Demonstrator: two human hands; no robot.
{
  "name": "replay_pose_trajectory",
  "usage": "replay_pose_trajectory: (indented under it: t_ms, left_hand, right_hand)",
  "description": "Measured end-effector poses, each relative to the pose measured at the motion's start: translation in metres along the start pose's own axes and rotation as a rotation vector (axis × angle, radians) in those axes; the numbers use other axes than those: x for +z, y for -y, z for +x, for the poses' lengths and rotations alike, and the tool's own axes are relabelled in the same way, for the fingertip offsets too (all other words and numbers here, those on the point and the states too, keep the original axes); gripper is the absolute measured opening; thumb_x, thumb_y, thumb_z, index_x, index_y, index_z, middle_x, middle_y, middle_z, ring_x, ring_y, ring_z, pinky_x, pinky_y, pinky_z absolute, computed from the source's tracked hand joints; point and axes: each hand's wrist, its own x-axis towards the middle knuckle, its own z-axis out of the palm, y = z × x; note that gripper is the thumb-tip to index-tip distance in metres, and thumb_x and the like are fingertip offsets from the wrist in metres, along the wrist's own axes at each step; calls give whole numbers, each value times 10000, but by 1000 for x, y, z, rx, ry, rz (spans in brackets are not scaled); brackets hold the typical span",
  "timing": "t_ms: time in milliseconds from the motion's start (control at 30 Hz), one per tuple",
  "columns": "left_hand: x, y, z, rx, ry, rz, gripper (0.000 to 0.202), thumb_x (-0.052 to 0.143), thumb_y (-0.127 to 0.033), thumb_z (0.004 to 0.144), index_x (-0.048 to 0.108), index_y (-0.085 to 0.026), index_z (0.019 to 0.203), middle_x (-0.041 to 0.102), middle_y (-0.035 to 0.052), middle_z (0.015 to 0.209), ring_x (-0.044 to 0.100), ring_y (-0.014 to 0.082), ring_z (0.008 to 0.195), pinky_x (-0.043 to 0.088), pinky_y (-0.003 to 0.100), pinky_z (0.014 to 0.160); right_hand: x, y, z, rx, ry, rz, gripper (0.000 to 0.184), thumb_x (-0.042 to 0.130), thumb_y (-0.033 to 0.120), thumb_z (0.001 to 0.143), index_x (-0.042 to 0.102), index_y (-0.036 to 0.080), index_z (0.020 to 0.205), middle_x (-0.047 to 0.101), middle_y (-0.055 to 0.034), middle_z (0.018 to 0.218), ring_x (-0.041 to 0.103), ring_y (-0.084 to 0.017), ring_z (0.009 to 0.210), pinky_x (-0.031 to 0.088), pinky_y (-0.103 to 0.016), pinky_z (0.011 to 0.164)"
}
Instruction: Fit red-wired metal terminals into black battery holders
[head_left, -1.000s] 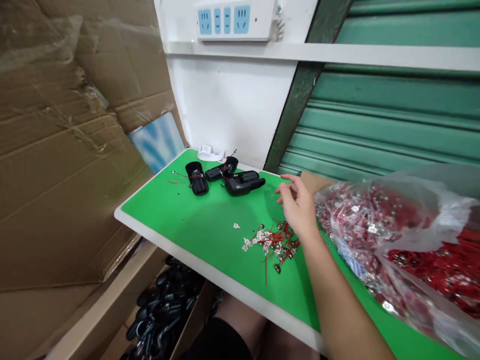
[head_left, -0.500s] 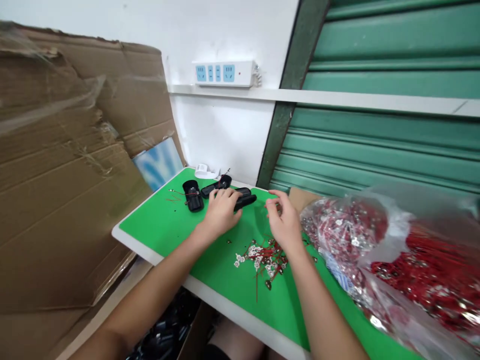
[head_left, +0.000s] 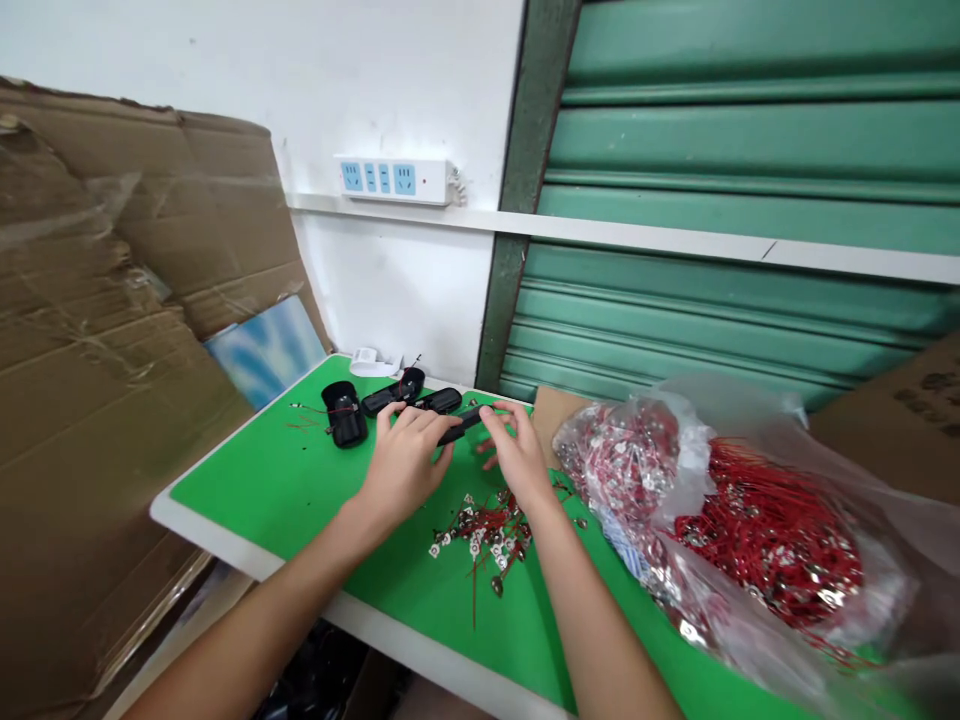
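My left hand (head_left: 405, 455) is closed on one end of a long black plastic casing (head_left: 466, 424), raised a little over the table. At the casing's other end, the thumb and fingers of my right hand (head_left: 519, 455) pinch it. Behind my left hand lie three more black casings: one with thin wires (head_left: 345, 415), another beside it (head_left: 394, 392), and a third (head_left: 441, 401) partly hidden by my fingers. Below my hands is a loose pile of red wires with small metal contacts (head_left: 487, 530).
Clear plastic bags of red wires and metal contacts (head_left: 780, 540) cover the right of the green table (head_left: 255, 500). Tall cardboard (head_left: 127, 380) stands at the left. A white power strip (head_left: 397, 180) is on the wall, beside a green shutter (head_left: 712, 150). Black parts (head_left: 319, 670) lie below the table.
The black casing has been lifted in my left hand, and my right hand has come in from the right and closed on its far end. The view has turned slightly right.
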Motion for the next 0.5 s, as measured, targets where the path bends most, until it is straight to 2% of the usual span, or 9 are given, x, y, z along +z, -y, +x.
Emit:
replay_pose_trajectory:
  t_ms: [133,267,367,500]
  left_hand:
    - [15,-17,19,216,-48,121,265,549,-282,937,715,-226,1136,744,66,961,601,233,966,315,453,1052]
    - [32,-31,40,436,-139,231,232,520,-272,955,710,-188,1058,717,42,888,588,201,865,385,376,912]
    - [42,-37,41,484,-210,200,293,516,-284,954,644,-163,1189,718,48,957,586,193,855,398,352,854]
    - [47,-35,29,459,-160,105,409,516,-308,945,554,-143,1318,705,78,1085,592,210,945,418,360,891]
  right_hand:
    - [0,5,1,144,-36,297,712,791,517,660,502,253,1255,640,8,923,621,-147,624,497,-252,468]
    - [-10,8,6,181,-221,475,612,770,391,623,566,245,1181,662,47,839,561,-100,562,467,-213,486]
    - [-16,3,10,163,-321,461,535,704,339,620,591,213,1127,669,41,798,540,-106,530,438,-223,475]
    - [-19,-9,16,82,-329,329,567,621,328,671,591,166,1213,611,42,645,530,-140,511,417,-249,480]
